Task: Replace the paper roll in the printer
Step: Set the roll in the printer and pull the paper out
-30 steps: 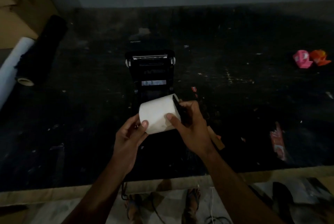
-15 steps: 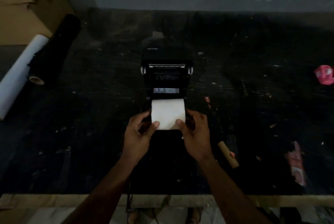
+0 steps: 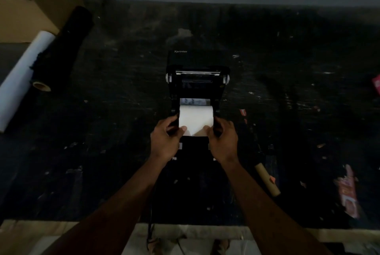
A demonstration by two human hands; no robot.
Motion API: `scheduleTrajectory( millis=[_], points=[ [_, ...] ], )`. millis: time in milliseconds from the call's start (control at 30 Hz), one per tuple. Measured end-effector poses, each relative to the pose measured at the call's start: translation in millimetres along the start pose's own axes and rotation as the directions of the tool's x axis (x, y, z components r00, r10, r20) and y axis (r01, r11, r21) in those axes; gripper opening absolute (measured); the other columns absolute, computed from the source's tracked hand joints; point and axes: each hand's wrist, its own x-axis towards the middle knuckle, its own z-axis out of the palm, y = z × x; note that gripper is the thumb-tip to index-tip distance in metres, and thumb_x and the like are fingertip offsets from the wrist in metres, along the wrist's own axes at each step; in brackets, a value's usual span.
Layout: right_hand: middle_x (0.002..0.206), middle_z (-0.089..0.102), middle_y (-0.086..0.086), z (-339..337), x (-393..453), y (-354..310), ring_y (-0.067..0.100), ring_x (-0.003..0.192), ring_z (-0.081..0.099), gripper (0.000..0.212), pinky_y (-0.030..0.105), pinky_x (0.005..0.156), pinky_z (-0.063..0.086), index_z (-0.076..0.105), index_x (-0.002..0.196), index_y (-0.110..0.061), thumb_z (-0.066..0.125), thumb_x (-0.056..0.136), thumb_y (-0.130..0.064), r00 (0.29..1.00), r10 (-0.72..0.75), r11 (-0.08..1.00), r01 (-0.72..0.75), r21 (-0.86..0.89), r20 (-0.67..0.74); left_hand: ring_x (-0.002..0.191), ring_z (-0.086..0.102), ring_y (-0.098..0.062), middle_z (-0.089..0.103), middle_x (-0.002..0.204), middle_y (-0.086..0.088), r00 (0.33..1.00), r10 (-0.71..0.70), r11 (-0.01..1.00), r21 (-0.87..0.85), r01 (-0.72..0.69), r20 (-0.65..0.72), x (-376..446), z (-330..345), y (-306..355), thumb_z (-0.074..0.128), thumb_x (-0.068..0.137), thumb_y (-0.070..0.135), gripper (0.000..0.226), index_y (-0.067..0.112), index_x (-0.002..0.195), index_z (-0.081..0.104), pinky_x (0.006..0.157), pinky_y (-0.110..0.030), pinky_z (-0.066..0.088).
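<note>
paper roll (image 3: 195, 120) in open printer (image 3: 197, 82) bay | left hand (image 3: 165, 141), right hand (image 3: 223, 141) fingers grip its ends

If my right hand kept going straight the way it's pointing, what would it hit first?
Probably the printer's raised lid, past the paper roll that the right hand already grips; depth is hard to judge here.

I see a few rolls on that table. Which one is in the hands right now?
The short white paper roll at the open printer, held by the left hand and right hand. The long white roll and black roll lie untouched far left.
</note>
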Motion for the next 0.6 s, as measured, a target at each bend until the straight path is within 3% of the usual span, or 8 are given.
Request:
scheduleTrajectory(
  millis=[100,167,233,300,367,433,533,600],
  points=[
    [0.129,0.059,0.018,2.0,3.4,-1.3,0.026,0.113,0.063,0.038,0.013,0.090,0.042,0.065,0.129,-0.003,0.071,0.092,-0.011,1.000,-0.010,1.000,0.009,-0.030,-0.013,0.104,0.068,-0.010,0.064,0.129,-0.003,1.000,-0.012,1.000,0.010,0.012,0.009,2.5,0.9,0.2,0.081,0.086,0.022,0.049,0.016,0.132,0.066,0.081,-0.004,0.047],
    [0.126,0.060,0.020,2.4,6.8,-0.2,0.030,0.116,0.062,0.033,0.031,0.102,0.049,0.068,0.125,-0.003,0.069,0.093,-0.011,1.000,-0.004,0.998,0.004,-0.062,0.002,0.101,0.067,-0.010,0.063,0.128,-0.006,1.000,-0.005,0.999,0.034,0.004,0.009,5.6,2.6,1.3,0.081,0.086,0.022,0.048,0.015,0.131,0.067,0.080,-0.002,0.047],
    [0.121,0.064,0.020,3.5,10.5,2.0,0.033,0.114,0.063,0.028,0.045,0.102,0.052,0.070,0.119,-0.001,0.068,0.093,-0.012,0.999,0.012,0.996,-0.009,-0.092,0.032,0.098,0.065,-0.008,0.060,0.129,-0.010,1.000,0.000,0.996,0.087,-0.001,0.012,9.1,4.8,1.0,0.081,0.086,0.021,0.047,0.013,0.130,0.068,0.078,0.002,0.044],
    [0.112,0.067,0.019,5.4,13.2,4.0,0.031,0.105,0.066,0.025,0.041,0.093,0.055,0.072,0.113,-0.001,0.069,0.093,-0.015,0.999,0.028,0.993,-0.024,-0.118,0.034,0.098,0.064,-0.008,0.061,0.129,-0.012,1.000,-0.008,0.990,0.143,0.005,0.024,11.4,4.9,1.8,0.080,0.087,0.023,0.047,0.012,0.130,0.068,0.082,-0.003,0.043],
    [0.106,0.069,0.017,5.6,14.6,3.8,0.026,0.094,0.067,0.022,0.031,0.083,0.053,0.074,0.107,-0.004,0.071,0.091,-0.018,0.999,0.043,0.988,-0.041,-0.151,0.008,0.100,0.068,-0.014,0.067,0.122,-0.014,1.000,-0.002,0.985,0.174,-0.002,0.025,11.6,5.2,2.7,0.080,0.087,0.025,0.045,0.014,0.129,0.070,0.090,-0.017,0.050],
    [0.100,0.072,0.014,3.6,15.6,2.9,0.026,0.089,0.069,0.017,0.032,0.080,0.055,0.075,0.100,-0.007,0.072,0.090,-0.021,0.999,0.045,0.984,-0.041,-0.173,0.021,0.098,0.071,-0.020,0.073,0.113,-0.012,1.000,-0.014,0.982,0.191,0.010,0.021,10.3,5.0,2.8,0.080,0.086,0.028,0.046,0.017,0.129,0.070,0.094,-0.026,0.054],
    [0.089,0.079,0.008,-2.8,14.0,6.4,0.023,0.083,0.074,0.011,0.028,0.076,0.057,0.079,0.095,-0.012,0.074,0.086,-0.017,0.998,0.037,0.984,-0.028,-0.174,0.046,0.083,0.070,-0.007,0.080,0.099,-0.004,0.997,-0.073,0.984,0.163,0.070,0.010,6.5,3.9,-0.1,0.083,0.083,0.028,0.044,0.019,0.125,0.072,0.075,0.000,0.044],
    [0.093,0.081,0.007,-7.0,13.4,11.2,0.021,0.087,0.076,0.015,0.024,0.080,0.056,0.081,0.097,-0.014,0.075,0.083,-0.012,0.996,0.085,0.985,-0.081,-0.150,0.017,0.072,0.069,-0.002,0.081,0.091,-0.002,0.992,-0.126,0.986,0.111,0.126,-0.011,4.6,3.1,-2.8,0.086,0.079,0.026,0.035,0.020,0.111,0.074,0.067,-0.001,0.046]
  ],
)
